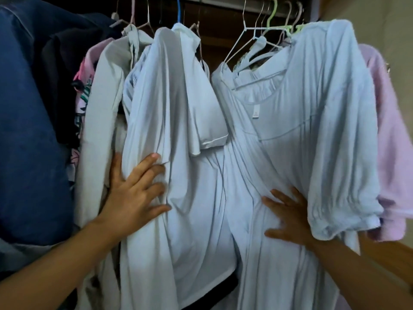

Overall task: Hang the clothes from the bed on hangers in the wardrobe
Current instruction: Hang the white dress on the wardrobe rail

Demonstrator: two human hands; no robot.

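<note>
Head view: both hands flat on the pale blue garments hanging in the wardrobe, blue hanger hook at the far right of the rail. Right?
Not quite. The blue hanger hook is left of centre; the far-right hook is green. The head view shows it. Left hand and right hand do lie flat on the pale blue garments.

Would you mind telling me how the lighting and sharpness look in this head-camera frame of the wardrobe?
Head view: dim, bluish light; the wardrobe interior behind the hangers is nearly black. The right hand sits in shadow under the puffed sleeve and looks softly blurred, while the left hand is brighter and sharper. Wide-angle bending shows at the edges, and the dark blue garment lacks detail.
</note>
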